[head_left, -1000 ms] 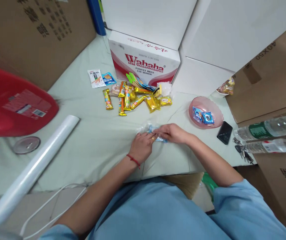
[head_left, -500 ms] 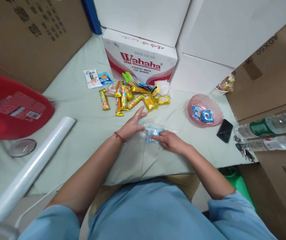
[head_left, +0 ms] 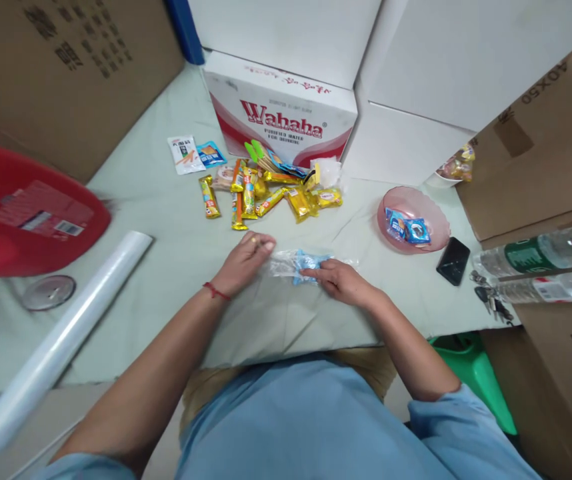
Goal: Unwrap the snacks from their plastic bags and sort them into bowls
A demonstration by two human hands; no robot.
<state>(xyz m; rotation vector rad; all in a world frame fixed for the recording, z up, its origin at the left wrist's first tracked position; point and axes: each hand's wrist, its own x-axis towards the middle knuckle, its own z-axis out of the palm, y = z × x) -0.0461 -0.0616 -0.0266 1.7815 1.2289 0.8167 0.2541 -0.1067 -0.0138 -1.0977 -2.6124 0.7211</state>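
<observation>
On the cloth in front of me lies a small light-blue packet point(head_left: 306, 265) within clear plastic film point(head_left: 281, 264). My left hand point(head_left: 249, 257) is closed, pinching the left end of that film, which is stretched out to the left. My right hand point(head_left: 341, 280) rests on the packet's right side, its index finger extended across it and the other fingers curled. How the thumb sits is hidden. Beyond my hands is a pile of yellow-wrapped snack bars point(head_left: 249, 192), with small yellow packets point(head_left: 300, 203) beside it.
A pink bowl point(head_left: 443, 223) holding blue packets stands to the right, near a phone point(head_left: 453, 261), keys point(head_left: 491, 301) and plastic bottles point(head_left: 526, 259). Left lies a long plastic-film roll point(head_left: 81, 320) and a red container point(head_left: 31, 213). A Wahaha carton point(head_left: 286, 120) stands at the back.
My left hand has moved left and its spread fingers have closed on the film, drawing it out leftward. My right hand stays on the blue packet.
</observation>
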